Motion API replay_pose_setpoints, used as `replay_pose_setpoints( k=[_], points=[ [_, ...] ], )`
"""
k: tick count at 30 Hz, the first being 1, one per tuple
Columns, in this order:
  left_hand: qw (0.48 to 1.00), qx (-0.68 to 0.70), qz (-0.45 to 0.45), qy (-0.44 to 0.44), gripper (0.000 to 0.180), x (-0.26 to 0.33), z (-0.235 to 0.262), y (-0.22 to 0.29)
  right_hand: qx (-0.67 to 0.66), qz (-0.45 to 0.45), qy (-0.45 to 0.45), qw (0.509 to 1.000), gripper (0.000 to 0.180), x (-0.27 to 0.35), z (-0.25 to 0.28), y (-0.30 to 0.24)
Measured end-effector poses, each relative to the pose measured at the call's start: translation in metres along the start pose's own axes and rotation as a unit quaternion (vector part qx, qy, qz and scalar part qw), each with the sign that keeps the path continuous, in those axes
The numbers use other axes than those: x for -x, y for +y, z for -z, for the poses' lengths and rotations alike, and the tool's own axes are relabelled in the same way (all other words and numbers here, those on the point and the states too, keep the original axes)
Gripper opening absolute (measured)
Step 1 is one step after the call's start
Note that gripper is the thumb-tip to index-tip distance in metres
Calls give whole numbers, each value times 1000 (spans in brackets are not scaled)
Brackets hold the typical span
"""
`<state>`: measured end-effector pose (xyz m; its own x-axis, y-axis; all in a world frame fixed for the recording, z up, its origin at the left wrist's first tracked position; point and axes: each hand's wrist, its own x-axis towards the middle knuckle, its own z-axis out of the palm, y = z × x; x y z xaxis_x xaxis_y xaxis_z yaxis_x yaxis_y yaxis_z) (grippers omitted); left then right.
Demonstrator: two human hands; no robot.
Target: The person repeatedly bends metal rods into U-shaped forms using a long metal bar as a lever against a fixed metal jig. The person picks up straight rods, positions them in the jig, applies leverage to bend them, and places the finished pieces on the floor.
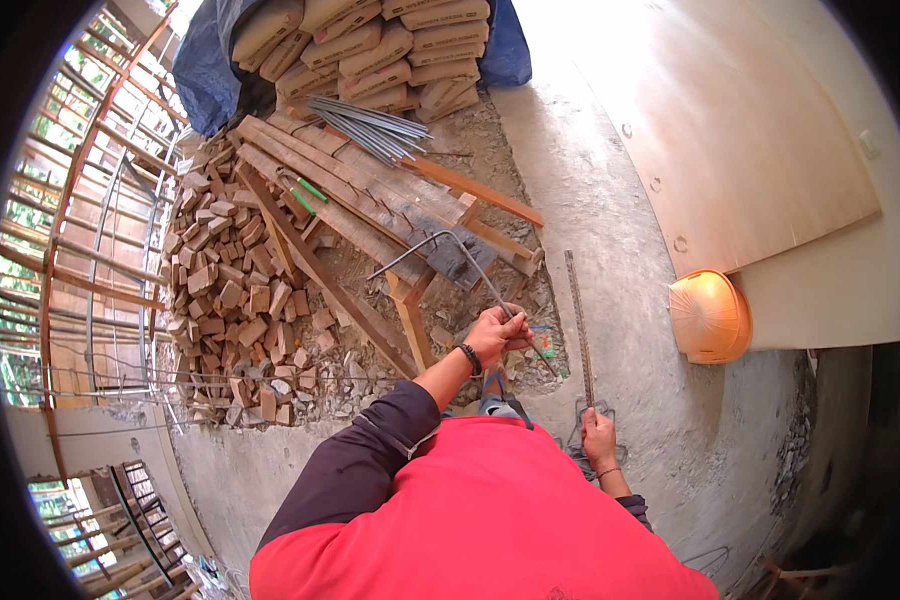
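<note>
My left hand is closed around a thin steel rod, which has a bent upper end lying over the wooden bench. The rod's straight lower end runs past my fingers toward the floor. Beneath the bend, a dark block with upright pins sits at the bench's near end. Over to the right, my right hand grips the lower end of a long ribbed steel bar that points away from me. Bent rods lie on the floor beside that hand, partly hidden by it.
The timber bench carries a bundle of grey rods and a green-handled tool. Broken bricks are heaped on its left. Stacked sacks stand behind. An orange hard hat rests against plywood sheets at right.
</note>
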<state>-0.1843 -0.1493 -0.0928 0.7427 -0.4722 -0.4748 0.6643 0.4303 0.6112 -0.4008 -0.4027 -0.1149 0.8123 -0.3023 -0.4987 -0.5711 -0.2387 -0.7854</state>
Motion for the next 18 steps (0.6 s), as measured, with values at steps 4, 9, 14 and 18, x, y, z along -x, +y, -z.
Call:
replay_pose_setpoints(
  k=[4,9,14,18],
  points=[
    [1000,8,11,17,11,-7,-1,-5,74,63,-5,995,61,-12,10,-12],
    [999,3,22,42,13,-4,-1,-8,66,58,-39,995,61,-26,15,-27],
    [993,17,36,109,14,-8,-12,-12,70,103,-48,991,57,-43,15,-39],
    [989,85,1,118,13,-25,-25,-13,41,82,-74,993,57,-54,19,-54]
  ],
)
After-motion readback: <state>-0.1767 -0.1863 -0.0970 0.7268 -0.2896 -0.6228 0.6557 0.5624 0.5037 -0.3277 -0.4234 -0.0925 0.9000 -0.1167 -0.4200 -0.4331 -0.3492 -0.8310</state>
